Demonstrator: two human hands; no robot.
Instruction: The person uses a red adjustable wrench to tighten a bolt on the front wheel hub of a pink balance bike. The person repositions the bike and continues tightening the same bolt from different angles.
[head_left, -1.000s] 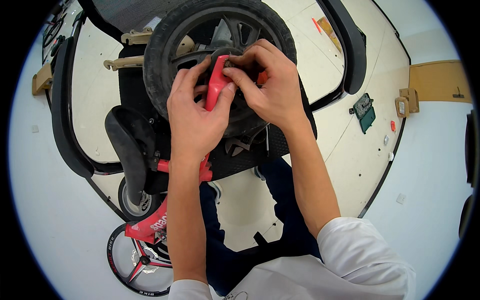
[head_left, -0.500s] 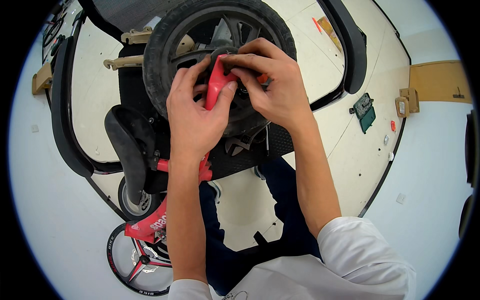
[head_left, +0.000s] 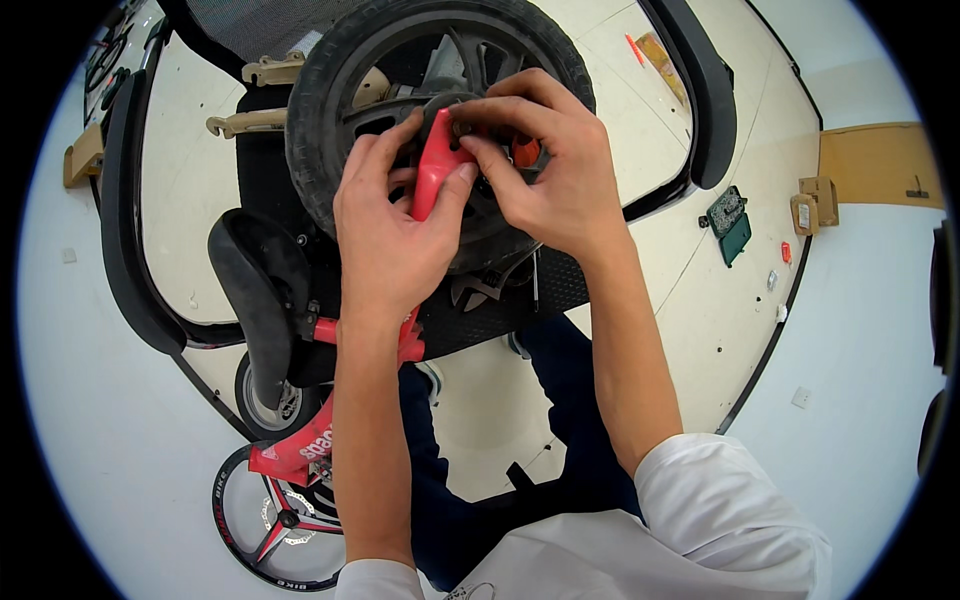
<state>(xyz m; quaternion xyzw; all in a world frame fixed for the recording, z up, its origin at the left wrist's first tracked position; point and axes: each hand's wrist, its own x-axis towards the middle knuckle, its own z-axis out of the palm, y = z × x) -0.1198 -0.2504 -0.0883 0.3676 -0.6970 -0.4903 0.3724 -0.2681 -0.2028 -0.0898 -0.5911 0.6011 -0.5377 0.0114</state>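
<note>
A spoked black wheel with a thick tyre (head_left: 308, 150) lies flat on the black seat of a chair. Over its hub sits the holed end of a red bike part (head_left: 433, 165); whether it joins the red piece below my wrist is hidden. My left hand (head_left: 395, 230) grips this red end between thumb and fingers. Beside the hole, my right hand (head_left: 560, 165) pinches with thumb and forefinger at a small, brass-coloured round piece (head_left: 461, 130), perhaps a nut. An orange-red thing (head_left: 525, 151) shows under my right fingers. An adjustable wrench (head_left: 473, 291) lies below the wheel.
A black bicycle saddle (head_left: 255, 300) leans at the seat's left, beside beige metal arms (head_left: 245, 124). Chair armrests (head_left: 715, 120) flank the work. A red frame (head_left: 295, 455) and a three-spoked wheel (head_left: 288, 520) stand lower left. An open green case (head_left: 735, 240) lies on the floor at right.
My right hand has turned slightly and its fingers have lifted, so more of the orange-red thing and the small brass-coloured piece shows. My left hand has barely moved.
</note>
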